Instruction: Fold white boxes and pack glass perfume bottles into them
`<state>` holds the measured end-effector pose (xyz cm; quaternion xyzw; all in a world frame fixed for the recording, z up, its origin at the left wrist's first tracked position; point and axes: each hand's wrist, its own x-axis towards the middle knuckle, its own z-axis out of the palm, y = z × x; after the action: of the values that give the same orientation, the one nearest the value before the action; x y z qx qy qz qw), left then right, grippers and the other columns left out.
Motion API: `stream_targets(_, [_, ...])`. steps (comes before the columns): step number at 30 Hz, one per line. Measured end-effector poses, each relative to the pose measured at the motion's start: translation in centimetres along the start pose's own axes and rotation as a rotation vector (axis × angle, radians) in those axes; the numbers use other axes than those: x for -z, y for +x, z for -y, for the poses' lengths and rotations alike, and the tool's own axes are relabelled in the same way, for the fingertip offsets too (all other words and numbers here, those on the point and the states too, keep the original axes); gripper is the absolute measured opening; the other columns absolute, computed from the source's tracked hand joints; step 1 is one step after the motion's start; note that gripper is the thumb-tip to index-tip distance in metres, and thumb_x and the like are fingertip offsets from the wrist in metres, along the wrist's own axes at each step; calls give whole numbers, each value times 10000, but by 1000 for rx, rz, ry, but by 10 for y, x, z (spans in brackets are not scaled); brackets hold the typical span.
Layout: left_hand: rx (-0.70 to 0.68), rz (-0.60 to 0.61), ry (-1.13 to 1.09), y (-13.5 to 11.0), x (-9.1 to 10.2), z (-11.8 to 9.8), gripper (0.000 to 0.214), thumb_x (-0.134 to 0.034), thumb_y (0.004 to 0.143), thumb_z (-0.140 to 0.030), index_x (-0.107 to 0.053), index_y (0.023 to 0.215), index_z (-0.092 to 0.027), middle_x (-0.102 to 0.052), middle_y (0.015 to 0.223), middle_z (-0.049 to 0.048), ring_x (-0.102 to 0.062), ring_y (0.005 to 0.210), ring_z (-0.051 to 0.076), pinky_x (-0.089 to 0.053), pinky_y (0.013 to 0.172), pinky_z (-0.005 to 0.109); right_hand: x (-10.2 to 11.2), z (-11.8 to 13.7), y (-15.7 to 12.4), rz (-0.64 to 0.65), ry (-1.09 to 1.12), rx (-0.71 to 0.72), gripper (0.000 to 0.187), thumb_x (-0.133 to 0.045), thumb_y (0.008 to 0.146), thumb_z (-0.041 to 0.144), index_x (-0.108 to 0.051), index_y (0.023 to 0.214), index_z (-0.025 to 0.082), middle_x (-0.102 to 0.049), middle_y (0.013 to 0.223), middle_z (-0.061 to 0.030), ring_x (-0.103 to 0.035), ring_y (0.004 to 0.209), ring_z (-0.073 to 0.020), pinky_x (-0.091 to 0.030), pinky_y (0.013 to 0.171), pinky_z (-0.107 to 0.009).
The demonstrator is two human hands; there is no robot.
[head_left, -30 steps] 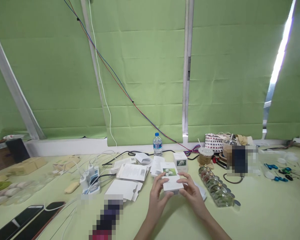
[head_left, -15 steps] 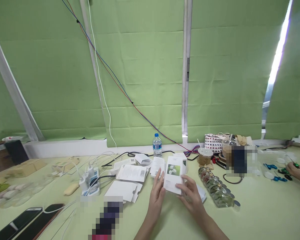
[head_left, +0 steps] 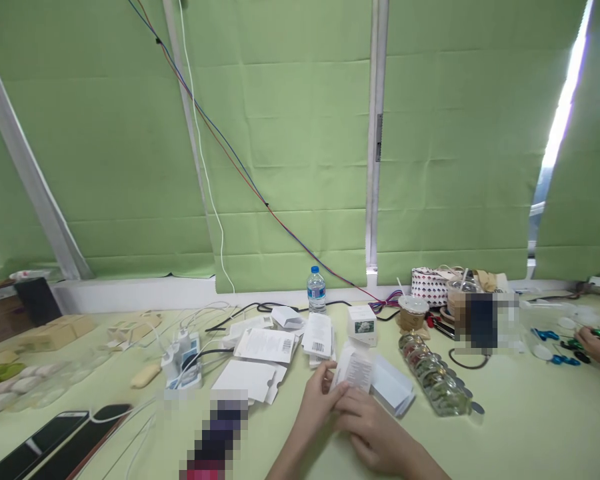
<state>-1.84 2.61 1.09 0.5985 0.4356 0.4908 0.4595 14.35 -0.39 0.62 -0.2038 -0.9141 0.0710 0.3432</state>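
In the head view, your left hand has its grip closed on a printed white carton, with the thumb along the near left edge and the other fingers partly hidden behind it. Your right hand is curled at the near edge of the same carton; its fingertips are hidden there, so you cannot tell whether that grip pinches the carton or only rests against it. The carton is tilted above the tabletop, its face of small print turned toward you.

Just to the right of the carton lies a folded pale box. Behind your hands a small white box with a plant picture stands upright. To its left is a barcoded carton, with a blue-capped water bottle upright behind it. Farther left, more white cartons overlap in a pile, and beyond them sits a white power strip with plugs and cables. Two dark phones lie at your near left.

Right of the folded box runs a slanting row of clear jars, with a lidded drink cup behind. At the far right, a co-worker's hand is beside small blue and green pieces.
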Motion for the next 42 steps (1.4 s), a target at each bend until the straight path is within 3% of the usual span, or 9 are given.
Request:
stream_targets(2, [-54, 15, 69, 0, 5, -2, 489, -662, 779, -408, -520, 1183, -173, -601, 816, 13, -614, 746, 185, -497, 705, 299, -1, -2, 0, -65, 21, -12, 376, -436, 772, 21, -607, 1032, 232, -656, 1098, -66, -583, 1032, -226, -473, 902, -371])
stream_targets(6, [-203, 97, 306, -1, 15, -7, 699, -513, 879, -301, -141, 1471, -300, -508, 1145, 69, -579, 780, 155, -506, 757, 331, -3, -18, -3, -344, -55, -165, 288, -389, 901, 109, -570, 1102, 207, -599, 1023, -117, -604, 943, -221, -527, 796, -344])
stream_targets(10, [-268, 228, 488, -2, 22, -10, 750, -450, 844, -104, -144, 1479, -361, -344, 1318, 89, -531, 972, 179, -460, 889, 351, -3, -39, -7, -477, -266, -303, 231, -424, 921, 156, -562, 1095, 217, -552, 1070, -126, -596, 917, -238, -527, 788, -399])
stream_targets(17, [-144, 359, 577, -6, 30, -14, 917, -447, 700, 27, -190, 1453, -429, -211, 1467, 41, -493, 1141, 218, -443, 928, 327, 0, -39, -6, -485, -275, -369, 157, -423, 946, 232, -514, 1072, 215, -597, 1024, -105, -608, 956, -251, -533, 801, -405])
stream_targets(20, [-134, 327, 595, -5, 31, -12, 881, -481, 631, 27, -343, 1399, -383, -343, 1423, 26, -440, 1230, 246, -400, 983, 330, 0, -37, -5, -452, -225, -399, 183, -435, 952, 271, -502, 1114, 217, -626, 923, -71, -631, 853, -224, -549, 728, -355])
stream_targets(25, [-94, 238, 485, 0, 26, -6, 741, -567, 614, -20, -377, 1296, -240, -586, 1187, 63, -557, 1046, 218, -441, 913, 319, -1, -39, -7, -383, -165, -384, 323, -436, 959, 306, -457, 1265, 205, -659, 930, -68, -640, 839, -209, -543, 735, -332])
stream_targets(32, [-75, 150, 309, -2, 13, 3, 687, -495, 661, -13, -287, 1289, -197, -658, 977, 45, -608, 896, 177, -478, 800, 283, 6, -38, -8, -378, -88, -366, 233, -369, 976, 352, -531, 865, 225, -622, 699, -1, -606, 614, -165, -491, 583, -266])
stream_targets(38, [-73, 103, 258, -2, 10, 11, 813, -488, 689, -20, -216, 1430, -212, -638, 1140, 65, -595, 972, 169, -463, 866, 295, 4, -40, -7, -389, -75, -337, 347, -309, 983, 434, -492, 769, 231, -615, 657, -2, -589, 578, -165, -460, 551, -261])
stream_targets(42, [-104, 124, 272, -3, 9, 7, 702, -501, 685, -34, -384, 1354, -207, -586, 1266, 79, -572, 1068, 197, -451, 922, 309, 3, -41, -6, -396, -57, -356, 357, -294, 986, 446, -479, 768, 231, -609, 655, 1, -585, 572, -161, -453, 543, -252])
